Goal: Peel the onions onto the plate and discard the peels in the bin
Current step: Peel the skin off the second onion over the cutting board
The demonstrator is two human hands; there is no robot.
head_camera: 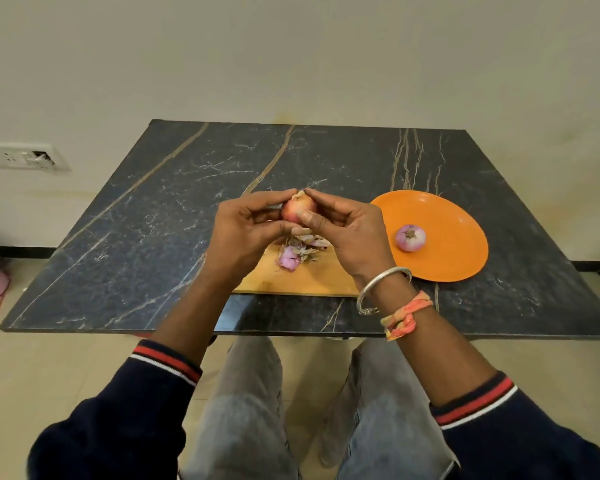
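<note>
Head view: an unpeeled onion held up above the dark marble bench, over the wooden board, probably so loose skin drops onto the board rather than the bench. Left hand cupped round the onion's left side, fingers curled over the top to steady it. Right hand closed on the other side, thumb pressed against the skin and fingertips meeting at the dry tip, apparently to pinch up an edge and start a strip. Both sets of fingers narrow and wrapped on the onion, none spread.

Below the hands, a small heap of peels on the board, purple and papery, partly hidden by the right hand. To the right, an orange plate just beside the board, placed within easy reach of the right hand. One peeled onion already on the plate, root end up, well apart from the peels, so clean and waste stay separate.

No bin clearly in sight. Judging by this: first onion done, second just begun, peels not yet thrown away.
</note>
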